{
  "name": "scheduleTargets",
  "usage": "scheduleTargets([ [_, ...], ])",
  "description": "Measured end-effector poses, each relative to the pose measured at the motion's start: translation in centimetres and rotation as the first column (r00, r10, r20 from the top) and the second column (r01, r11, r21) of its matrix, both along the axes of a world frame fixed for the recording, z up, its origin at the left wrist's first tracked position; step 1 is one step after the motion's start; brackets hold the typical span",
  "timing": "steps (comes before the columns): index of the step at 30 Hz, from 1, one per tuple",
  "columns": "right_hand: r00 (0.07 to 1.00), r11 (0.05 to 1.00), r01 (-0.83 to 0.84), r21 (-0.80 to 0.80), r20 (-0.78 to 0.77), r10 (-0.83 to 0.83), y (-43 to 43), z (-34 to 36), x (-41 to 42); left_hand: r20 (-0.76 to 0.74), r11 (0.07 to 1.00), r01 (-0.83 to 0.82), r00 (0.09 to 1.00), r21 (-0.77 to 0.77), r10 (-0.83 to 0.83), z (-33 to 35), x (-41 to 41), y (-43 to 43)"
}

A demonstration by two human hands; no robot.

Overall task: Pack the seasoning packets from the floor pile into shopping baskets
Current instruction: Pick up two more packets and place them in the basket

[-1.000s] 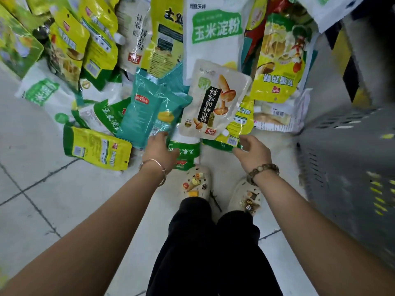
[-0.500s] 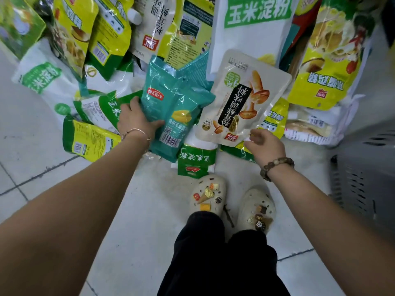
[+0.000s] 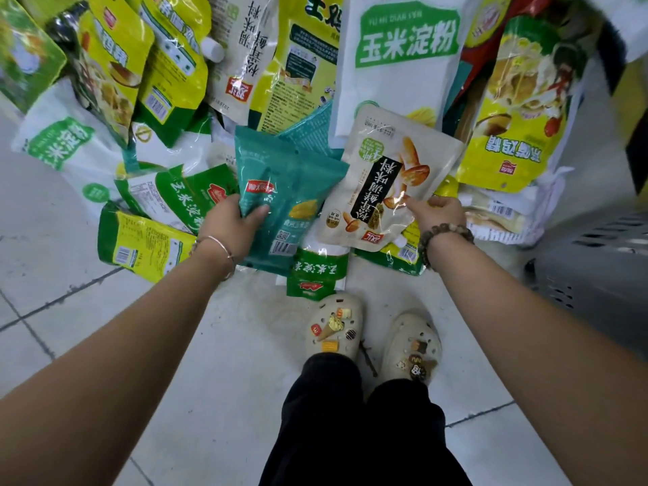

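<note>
A pile of seasoning packets covers the floor ahead of me. My left hand grips the lower left edge of a teal packet in the middle of the pile, thumb on its front. My right hand pinches the right edge of a cream packet with a mushroom picture, which lies tilted over the other packets. A grey shopping basket stands at the right edge, its slotted wall facing me.
Yellow-green packets and green-white starch bags lie around both hands. My two shoes stand just below the pile on pale floor tiles. A large white starch bag leans at the back.
Both hands have closed on packets: the left went from the teal packet's side to gripping its edge, the right reached up and pinched the cream mushroom packet. The view moved closer to the pile.
</note>
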State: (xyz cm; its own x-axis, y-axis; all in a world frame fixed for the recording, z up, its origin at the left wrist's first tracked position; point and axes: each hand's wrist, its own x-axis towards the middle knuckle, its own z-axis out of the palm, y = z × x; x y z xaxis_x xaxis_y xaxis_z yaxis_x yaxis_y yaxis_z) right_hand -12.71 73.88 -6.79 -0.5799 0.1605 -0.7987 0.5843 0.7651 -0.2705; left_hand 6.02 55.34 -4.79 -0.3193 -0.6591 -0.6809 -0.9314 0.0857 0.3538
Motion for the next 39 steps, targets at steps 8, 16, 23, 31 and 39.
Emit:
scheduleTargets([
  [8,0.981,0.981,0.192,-0.012,-0.034,-0.192,-2.5,-1.0,1.3,-0.189,0.896,-0.441,0.877,0.052,0.442,2.4,0.6,3.4],
  [16,0.992,0.983,0.117,0.143,-0.060,-0.109,-4.5,-2.3,2.2,-0.172,0.860,-0.508,0.844,0.049,0.509,1.9,0.4,4.8],
  [23,1.000,1.000,0.009,0.004,-0.026,-0.009,-2.3,-2.0,1.3,-0.161,0.854,-0.520,0.843,0.004,0.514,2.6,0.1,4.8],
  [31,0.985,0.993,-0.101,-0.063,-0.144,0.091,0.3,4.2,1.9,-0.020,0.876,-0.482,0.876,-0.027,0.481,6.8,-0.6,4.8],
  [39,0.982,0.995,-0.035,-0.097,-0.190,0.016,2.9,13.8,2.5,0.036,0.926,-0.376,0.926,-0.029,0.377,14.0,-1.2,6.2],
])
